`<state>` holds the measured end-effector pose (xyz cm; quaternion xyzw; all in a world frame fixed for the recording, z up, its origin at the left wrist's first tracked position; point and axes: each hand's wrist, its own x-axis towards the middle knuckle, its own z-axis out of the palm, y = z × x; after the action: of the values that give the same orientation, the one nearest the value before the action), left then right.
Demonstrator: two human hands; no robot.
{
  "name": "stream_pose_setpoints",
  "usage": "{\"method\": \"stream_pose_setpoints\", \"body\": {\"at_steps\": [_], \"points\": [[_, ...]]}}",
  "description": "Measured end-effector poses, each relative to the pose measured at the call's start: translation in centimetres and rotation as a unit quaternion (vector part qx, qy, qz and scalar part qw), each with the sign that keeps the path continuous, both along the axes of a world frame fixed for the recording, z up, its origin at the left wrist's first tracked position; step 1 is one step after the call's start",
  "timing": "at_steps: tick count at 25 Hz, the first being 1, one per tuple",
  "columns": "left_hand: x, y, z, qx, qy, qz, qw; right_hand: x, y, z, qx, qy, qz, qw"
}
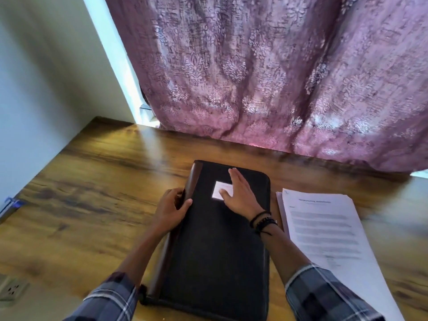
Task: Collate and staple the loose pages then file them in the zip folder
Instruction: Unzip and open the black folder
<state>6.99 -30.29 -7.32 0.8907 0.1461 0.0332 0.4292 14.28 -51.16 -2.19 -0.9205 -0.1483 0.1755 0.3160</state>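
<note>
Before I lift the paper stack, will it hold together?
Probably not: the paper stack shows staggered left edges, so sheets look loose and may fan apart. Thin pages would likely droop from one edge. The glossy table suggests easy sliding.

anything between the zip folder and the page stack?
Head view: only a narrow strip of bare wooden table between the zip folder and the page stack; the right forearm crosses over it.

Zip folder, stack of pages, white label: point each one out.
zip folder [215, 251], head view, lower half of the dark cover.
stack of pages [324, 228], head view, middle of the top sheet.
white label [219, 185], head view, its uncovered upper left part.
</note>
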Motion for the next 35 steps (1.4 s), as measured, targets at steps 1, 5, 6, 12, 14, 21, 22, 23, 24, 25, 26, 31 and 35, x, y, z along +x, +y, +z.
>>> {"method": "stream_pose_setpoints", "body": {"at_steps": [1,5,6,12,14,21,22,23,24,25,26,31,35], "points": [[1.2,0.4,-0.1,-0.015,-0.012,-0.009,1.0,1.4,0.9,-0.2,-0.015,0.004,0.007,1.0],[6.4,1.6,-0.5,-0.071,-0.065,-0.044,0.994,7.3,4.2,-1.6,-0.086,0.003,0.008,0.996],[7.7,2.1,-0.9,-0.077,-0.065,-0.043,0.994,8.5,5.1,-2.1,-0.094,0.001,-0.001,0.996],[12.4,3.6,-2.6,-0.1,-0.056,-0.061,0.992,12.7,9.3,-2.2,-0.126,-0.004,-0.056,0.99],[12.5,3.1,-3.0,-0.053,-0.061,-0.075,0.994,14.4,9.4,-2.0,-0.162,0.028,-0.042,0.986],[12.7,1.2,-2.3,0.051,-0.005,-0.055,0.997,16.3,9.2,-1.0,-0.144,0.221,-0.025,0.964],[12.5,1.1,-2.1,0.057,-0.004,-0.054,0.997,16.1,9.0,-0.6,-0.144,0.237,-0.027,0.96],[12.5,1.0,-2.0,0.067,-0.007,-0.053,0.996,16.0,8.7,-0.3,-0.135,0.248,-0.026,0.959],[12.3,0.9,-1.7,0.076,-0.013,-0.05,0.996,15.7,8.4,0.2,-0.129,0.254,-0.021,0.958],[12.3,0.8,-1.4,0.079,-0.023,-0.046,0.996,15.6,8.3,0.6,-0.126,0.25,-0.014,0.96],[12.2,0.8,-1.1,0.074,-0.036,-0.042,0.996,15.3,8.3,0.8,-0.127,0.233,-0.005,0.964],[10.9,1.9,0.2,0.036,-0.113,0.012,0.993,14.1,6.0,1.6,-0.134,0.072,0.016,0.988],[9.9,4.1,1.1,0.079,-0.128,0.017,0.988,12.1,-1.6,0.5,-0.089,0.138,-0.205,0.965]]}}
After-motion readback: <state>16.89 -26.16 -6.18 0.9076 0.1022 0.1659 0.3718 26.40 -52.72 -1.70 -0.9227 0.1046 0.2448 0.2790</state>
